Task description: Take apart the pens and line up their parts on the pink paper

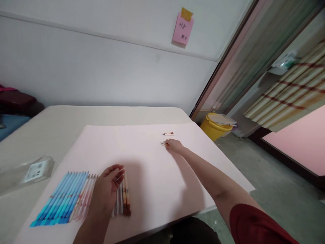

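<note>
Note pen (163,143) pinched by right hand (175,146), at two o'clock from half-curled left hand (110,181) of undeterminable grip; rate as light, stiff, slightly slippery, likely fragile only at writing end, and best taken mid-length.

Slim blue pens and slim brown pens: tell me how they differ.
The slim blue pens lie at the row's left end; the slim brown pens, at its right. The blue pens outnumber the two visible brown pens. Both lie on the broad pale sheet.
</note>
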`<control>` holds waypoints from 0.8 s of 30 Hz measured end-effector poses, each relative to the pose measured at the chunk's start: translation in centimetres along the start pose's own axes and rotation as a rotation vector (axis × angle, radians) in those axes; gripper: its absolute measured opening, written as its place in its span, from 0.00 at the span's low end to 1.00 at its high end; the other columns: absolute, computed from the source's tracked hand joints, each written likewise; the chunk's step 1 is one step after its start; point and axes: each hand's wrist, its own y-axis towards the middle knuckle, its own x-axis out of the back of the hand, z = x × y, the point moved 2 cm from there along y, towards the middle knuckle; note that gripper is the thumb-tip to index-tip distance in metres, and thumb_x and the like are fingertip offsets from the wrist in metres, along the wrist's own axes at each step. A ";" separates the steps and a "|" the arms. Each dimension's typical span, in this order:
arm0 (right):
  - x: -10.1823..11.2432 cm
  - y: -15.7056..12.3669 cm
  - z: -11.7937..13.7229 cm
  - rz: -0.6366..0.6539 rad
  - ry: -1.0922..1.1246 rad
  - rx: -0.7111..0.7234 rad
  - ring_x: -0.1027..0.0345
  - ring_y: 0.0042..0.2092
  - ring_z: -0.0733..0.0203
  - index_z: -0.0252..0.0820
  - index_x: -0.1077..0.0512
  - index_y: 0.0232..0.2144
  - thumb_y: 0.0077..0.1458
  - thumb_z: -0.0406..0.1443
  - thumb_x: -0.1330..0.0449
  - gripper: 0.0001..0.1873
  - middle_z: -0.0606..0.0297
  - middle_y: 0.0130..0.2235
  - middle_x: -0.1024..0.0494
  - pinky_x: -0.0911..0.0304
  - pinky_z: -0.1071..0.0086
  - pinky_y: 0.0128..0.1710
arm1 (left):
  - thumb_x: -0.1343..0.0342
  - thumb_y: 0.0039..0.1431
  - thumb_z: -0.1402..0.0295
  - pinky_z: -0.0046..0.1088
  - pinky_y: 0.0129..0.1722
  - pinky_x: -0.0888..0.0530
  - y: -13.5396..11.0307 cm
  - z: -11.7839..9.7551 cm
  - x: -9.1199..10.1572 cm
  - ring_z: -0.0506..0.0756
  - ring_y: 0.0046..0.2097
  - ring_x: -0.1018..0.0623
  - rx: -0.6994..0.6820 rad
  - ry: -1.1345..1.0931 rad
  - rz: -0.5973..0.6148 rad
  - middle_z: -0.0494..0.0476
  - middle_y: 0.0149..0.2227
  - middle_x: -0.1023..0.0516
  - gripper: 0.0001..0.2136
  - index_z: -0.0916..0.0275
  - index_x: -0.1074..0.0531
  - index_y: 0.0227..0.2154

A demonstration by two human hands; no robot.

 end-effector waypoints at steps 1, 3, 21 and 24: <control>-0.2 -0.6 0.7 -0.003 0.008 0.001 0.32 0.40 0.59 0.41 0.29 0.40 0.56 0.36 0.46 0.10 0.59 0.42 0.26 0.46 0.72 0.33 | 0.42 0.47 0.80 0.23 0.30 0.26 0.0 0.0 0.0 0.50 0.33 0.23 0.003 0.000 0.004 0.60 0.36 0.23 0.06 0.66 0.27 0.30; -0.6 -2.0 2.2 -0.009 0.028 0.002 0.32 0.40 0.59 0.42 0.30 0.40 0.56 0.35 0.46 0.10 0.59 0.42 0.25 0.46 0.72 0.33 | 0.42 0.46 0.79 0.23 0.30 0.26 -0.1 0.1 0.0 0.50 0.33 0.23 0.005 -0.002 0.016 0.60 0.36 0.23 0.06 0.66 0.27 0.30; -3.7 -9.1 13.9 0.031 0.259 -0.090 0.28 0.38 0.58 0.45 0.27 0.38 0.53 0.35 0.47 0.11 0.59 0.39 0.22 0.41 0.71 0.31 | 0.43 0.49 0.77 0.29 0.44 0.33 -3.1 7.1 -1.4 0.53 0.44 0.25 0.379 0.114 0.026 0.60 0.40 0.25 0.09 0.62 0.30 0.34; -3.7 -9.8 13.9 -0.008 0.235 -0.089 0.28 0.40 0.53 0.41 0.27 0.39 0.58 0.37 0.52 0.15 0.53 0.39 0.22 0.39 0.65 0.35 | 0.44 0.50 0.76 0.29 0.46 0.34 -3.2 7.3 -1.5 0.54 0.47 0.26 0.390 0.118 0.047 0.60 0.41 0.25 0.09 0.61 0.30 0.35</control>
